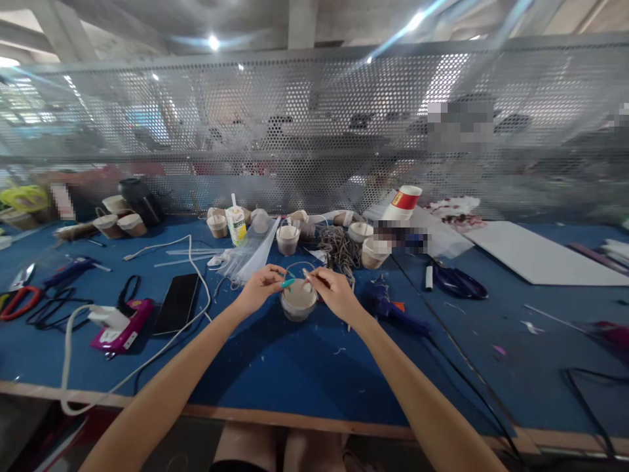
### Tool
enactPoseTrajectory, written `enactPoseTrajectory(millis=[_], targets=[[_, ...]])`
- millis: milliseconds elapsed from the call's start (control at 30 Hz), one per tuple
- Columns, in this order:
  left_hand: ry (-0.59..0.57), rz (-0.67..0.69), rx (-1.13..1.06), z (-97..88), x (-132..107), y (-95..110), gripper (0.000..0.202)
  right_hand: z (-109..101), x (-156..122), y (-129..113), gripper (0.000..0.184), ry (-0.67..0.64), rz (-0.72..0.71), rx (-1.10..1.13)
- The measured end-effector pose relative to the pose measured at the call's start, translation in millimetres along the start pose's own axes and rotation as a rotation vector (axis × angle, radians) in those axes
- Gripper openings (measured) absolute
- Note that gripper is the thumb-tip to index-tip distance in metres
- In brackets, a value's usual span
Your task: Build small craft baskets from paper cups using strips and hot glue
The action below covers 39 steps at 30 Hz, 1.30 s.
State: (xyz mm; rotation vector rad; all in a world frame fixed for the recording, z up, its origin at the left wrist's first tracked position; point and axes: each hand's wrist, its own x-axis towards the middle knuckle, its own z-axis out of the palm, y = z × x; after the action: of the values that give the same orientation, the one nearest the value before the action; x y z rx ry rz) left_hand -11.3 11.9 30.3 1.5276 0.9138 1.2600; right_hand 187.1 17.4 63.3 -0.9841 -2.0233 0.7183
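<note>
Though small, an upright pot [297, 307], pale inside, between both hands [263, 286] [337, 293].

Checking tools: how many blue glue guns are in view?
2: left glue gun beside the red-handled scissors, right glue gun to the right of the right hand. Others may be hidden.

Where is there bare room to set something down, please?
Nearly bare, with tiny scraps: the blue tabletop between the small beige bucket and the table's brown front edge; also in front of the white flat board. Crowded: behind the bucket, among beige cups and tangled brown cord.
</note>
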Motion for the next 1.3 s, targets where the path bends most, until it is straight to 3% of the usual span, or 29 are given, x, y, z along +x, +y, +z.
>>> enactPoseTrajectory(millis=[100,267,400,633,733,933,1133,1300], targets=[[-0.047,0.017,0.157,-5.4,1,0,0.02,-3,0,3,0.024,0.009,0.018,0.005],[-0.103,0.099,0.381,-11.6,-1,9,0.015,-14,2,5,0.028,-0.1,-0.047,-0.035],[-0.154,0.108,0.46,-12.0,-2,16,0.016,-16,2,3,0.029,-0.044,-0.119,-0.104],[-0.166,0.149,0.5,-12.5,-2,15,0.017,-9,-1,5,0.012,0.152,-0.146,-0.161],[-0.17,0.18,0.498,-13.3,-3,19,0.017,-9,-2,6,0.015,0.189,-0.14,-0.163],[-0.212,0.19,0.466,-14.5,-4,26,0.017,-12,-2,2,0.016,0.179,-0.147,-0.2],[-0.243,0.14,0.406,-13.5,-5,29,0.018,-14,-1,2,0.012,0.06,-0.112,-0.163],[-0.279,0.156,0.457,-12.9,-7,33,0.016,-13,-1,-3,0.017,0.035,-0.128,-0.154]])
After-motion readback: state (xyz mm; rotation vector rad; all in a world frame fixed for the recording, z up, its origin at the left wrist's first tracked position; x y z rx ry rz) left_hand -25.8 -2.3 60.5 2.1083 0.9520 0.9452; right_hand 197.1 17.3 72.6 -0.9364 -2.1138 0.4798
